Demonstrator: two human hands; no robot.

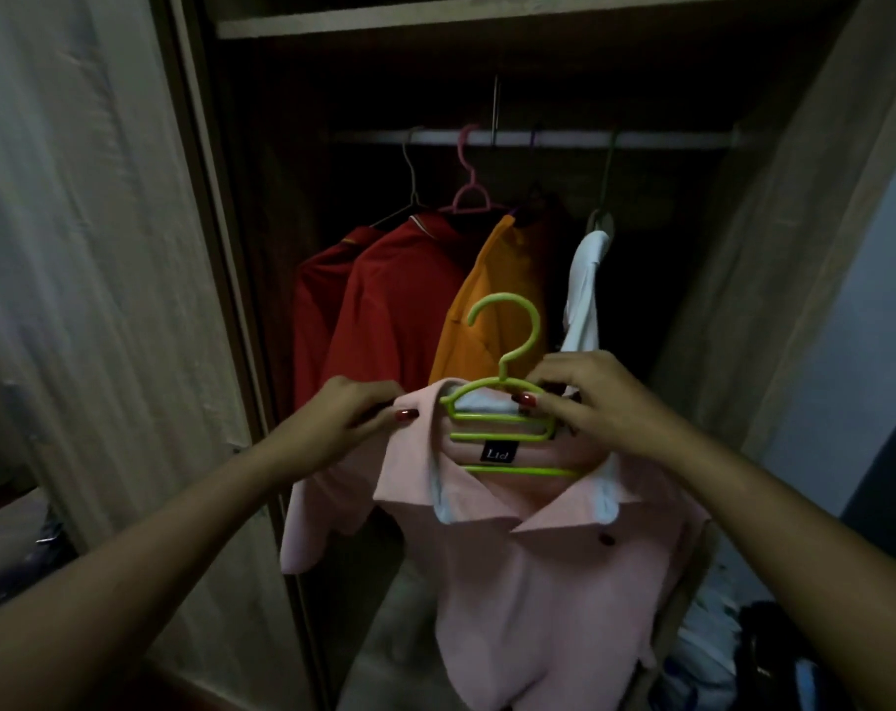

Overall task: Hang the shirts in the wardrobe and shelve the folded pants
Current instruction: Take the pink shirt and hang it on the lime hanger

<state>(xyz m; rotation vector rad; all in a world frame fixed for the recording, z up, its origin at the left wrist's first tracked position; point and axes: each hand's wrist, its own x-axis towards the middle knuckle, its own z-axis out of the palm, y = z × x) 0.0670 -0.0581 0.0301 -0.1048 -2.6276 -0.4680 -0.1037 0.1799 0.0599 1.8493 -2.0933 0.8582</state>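
Note:
I hold a pink collared shirt on a lime-green plastic hanger in front of the open wardrobe. My left hand pinches the shirt's left shoulder at the collar. My right hand grips the hanger's right arm together with the shirt's other shoulder. The hanger's hook points up, well below the rail. On the rail hang two red shirts, an orange shirt and a white shirt. No folded pants are visible.
A wooden wardrobe door stands at the left and a side panel at the right. A shelf board runs above the rail. Dark bags and cloth lie at the lower right.

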